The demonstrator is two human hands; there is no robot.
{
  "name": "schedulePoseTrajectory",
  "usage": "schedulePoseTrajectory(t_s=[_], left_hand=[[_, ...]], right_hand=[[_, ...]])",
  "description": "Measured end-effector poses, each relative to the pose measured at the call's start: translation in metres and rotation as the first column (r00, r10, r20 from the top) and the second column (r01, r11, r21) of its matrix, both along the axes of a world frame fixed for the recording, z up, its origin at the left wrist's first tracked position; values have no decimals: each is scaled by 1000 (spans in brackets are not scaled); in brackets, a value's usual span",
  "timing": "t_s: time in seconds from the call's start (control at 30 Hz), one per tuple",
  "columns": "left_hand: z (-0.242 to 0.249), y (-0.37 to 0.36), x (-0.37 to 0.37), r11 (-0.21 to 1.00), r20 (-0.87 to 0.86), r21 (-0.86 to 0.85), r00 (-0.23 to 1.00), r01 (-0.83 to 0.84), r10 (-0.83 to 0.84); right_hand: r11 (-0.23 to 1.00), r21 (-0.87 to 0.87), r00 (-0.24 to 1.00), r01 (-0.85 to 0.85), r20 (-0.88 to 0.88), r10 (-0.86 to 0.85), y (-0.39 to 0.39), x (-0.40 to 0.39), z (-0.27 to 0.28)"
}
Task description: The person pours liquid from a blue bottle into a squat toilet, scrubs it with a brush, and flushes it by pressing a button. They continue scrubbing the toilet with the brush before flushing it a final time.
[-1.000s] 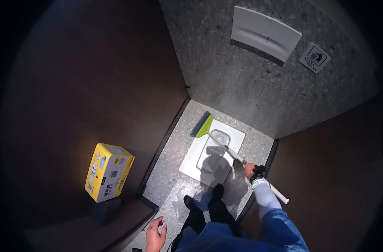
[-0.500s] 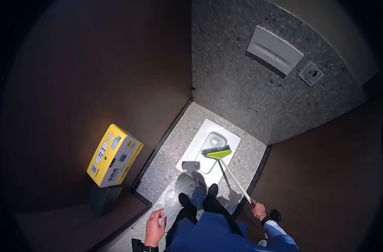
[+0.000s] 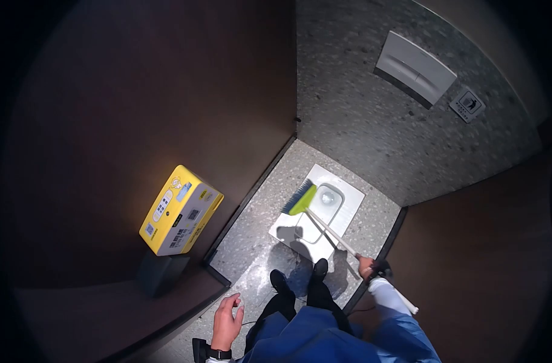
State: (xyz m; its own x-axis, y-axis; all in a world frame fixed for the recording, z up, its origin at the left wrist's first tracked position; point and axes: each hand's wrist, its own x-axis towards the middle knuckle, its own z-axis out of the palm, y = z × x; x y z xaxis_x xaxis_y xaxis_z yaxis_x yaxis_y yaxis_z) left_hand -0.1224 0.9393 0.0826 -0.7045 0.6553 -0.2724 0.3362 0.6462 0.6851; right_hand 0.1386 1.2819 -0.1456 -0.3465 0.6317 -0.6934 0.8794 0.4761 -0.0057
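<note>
My right hand [image 3: 366, 267] is closed around the pale handle of a broom [image 3: 332, 232], whose handle end sticks out past my wrist. The broom's lime-green head with dark grey bristles lies over the left side of the white squat toilet [image 3: 349, 206], bristles facing left. The toilet is set into the speckled floor in front of my feet. My left hand [image 3: 227, 322] hangs at lower left, holding nothing, fingers loosely curled and apart, close to the stall wall's edge.
A yellow and grey dispenser box [image 3: 182, 210] is on the left dark wall, above a dark bin-like block [image 3: 161, 275]. A white panel [image 3: 415, 68] and a small sign [image 3: 467, 104] are on the stone back wall. Dark partition [image 3: 463, 242] stands close on the right.
The broom head has swung left from across the bowl to the toilet's left side and turned, its bristles now facing left. My right hand has moved forward with the handle. The view has shifted slightly.
</note>
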Motion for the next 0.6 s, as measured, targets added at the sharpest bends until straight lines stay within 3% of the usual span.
schedulePoseTrajectory(t_s=[0.03,0.1,0.27,0.37,0.43,0.6], left_hand=[[-3,-6,2,1000,-2,10,1000,-20,20],[-13,-19,3,999,9,0,999,-52,52],[-22,-25,6,996,16,-2,996,-91,91],[-17,-11,8,996,1,1,996,-87,87],[-16,2,9,997,17,29,997,-74,74],[-3,42,11,999,11,19,1000,-29,28]], right_hand=[[997,76,999,-26,46,23,3,26,-20],[984,142,981,-110,172,85,10,47,14],[935,221,947,-276,228,226,34,76,65],[950,190,961,-250,170,219,40,72,66],[975,139,985,-173,5,174,39,46,52],[977,107,982,-185,-24,189,24,-30,-9]])
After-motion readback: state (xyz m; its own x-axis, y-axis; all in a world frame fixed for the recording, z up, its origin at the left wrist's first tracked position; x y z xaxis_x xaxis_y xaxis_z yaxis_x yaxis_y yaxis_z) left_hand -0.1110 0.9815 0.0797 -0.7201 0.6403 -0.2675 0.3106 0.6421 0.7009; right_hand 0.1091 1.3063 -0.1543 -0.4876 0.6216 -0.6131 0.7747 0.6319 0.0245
